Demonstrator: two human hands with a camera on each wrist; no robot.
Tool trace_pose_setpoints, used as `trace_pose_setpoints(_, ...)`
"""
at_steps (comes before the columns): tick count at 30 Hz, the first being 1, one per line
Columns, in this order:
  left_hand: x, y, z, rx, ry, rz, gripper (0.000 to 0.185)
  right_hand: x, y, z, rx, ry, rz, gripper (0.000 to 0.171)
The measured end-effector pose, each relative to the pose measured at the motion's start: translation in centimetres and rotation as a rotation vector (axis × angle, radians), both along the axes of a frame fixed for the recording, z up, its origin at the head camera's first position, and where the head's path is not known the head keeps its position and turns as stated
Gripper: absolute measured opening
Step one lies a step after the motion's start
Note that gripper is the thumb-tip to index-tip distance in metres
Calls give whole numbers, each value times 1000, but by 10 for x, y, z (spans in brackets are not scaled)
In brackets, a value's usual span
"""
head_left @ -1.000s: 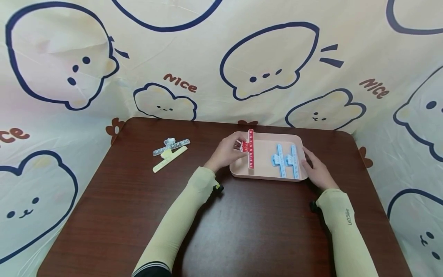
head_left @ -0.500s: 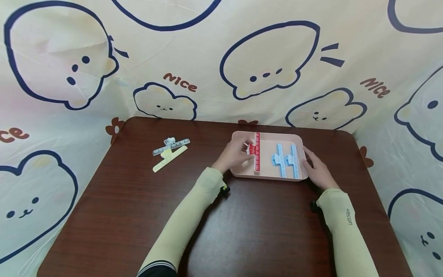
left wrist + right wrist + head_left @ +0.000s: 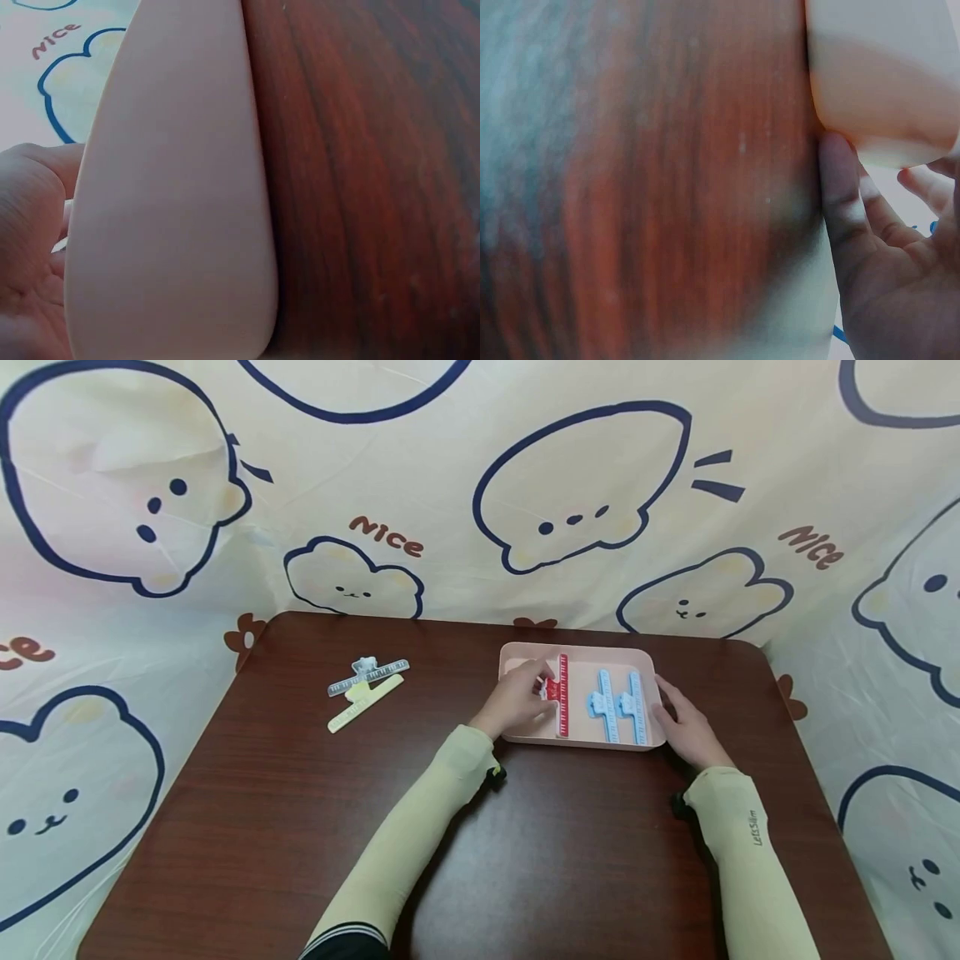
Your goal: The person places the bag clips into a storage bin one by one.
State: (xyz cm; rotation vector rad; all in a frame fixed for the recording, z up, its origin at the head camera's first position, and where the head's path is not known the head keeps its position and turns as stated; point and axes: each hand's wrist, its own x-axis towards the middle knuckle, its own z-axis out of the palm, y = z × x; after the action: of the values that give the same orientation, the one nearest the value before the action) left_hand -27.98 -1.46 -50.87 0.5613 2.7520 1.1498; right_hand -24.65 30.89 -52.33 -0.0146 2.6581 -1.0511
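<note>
Fingers of left hand (image 3: 516,702) pinching red clip (image 3: 559,695) inside pink tray (image 3: 581,739); right hand (image 3: 686,732) fingers relaxed against tray's right wall, blue clips (image 3: 619,705) just beside.

Your left hand (image 3: 516,697) reaches over the near left wall of the pink tray (image 3: 577,742), fingers curled in a pinching grip on the red clip (image 3: 561,695) inside it. Your left forearm runs back from the tray's near left corner in a pale sleeve, elbow low and close to you. Your right hand (image 3: 686,727) lies against the tray's right wall, fingers extended along it, its sleeved forearm angling back from the tray's near right corner.
</note>
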Motion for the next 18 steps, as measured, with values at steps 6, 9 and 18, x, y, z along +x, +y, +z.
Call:
trace_pose_setpoints(6, 2, 3, -1, -27, -1, 19, 38, 0, 1, 0, 0, 0, 3, 66)
trace_pose_setpoints(9, 2, 4, -2, -39, 1, 28, 38, 0, 1, 0, -3, 4, 6, 66)
trace_pose_setpoints(18, 5, 10, -4, -83, 15, 24, 37, 1, -1, -1, -4, 11, 9, 65)
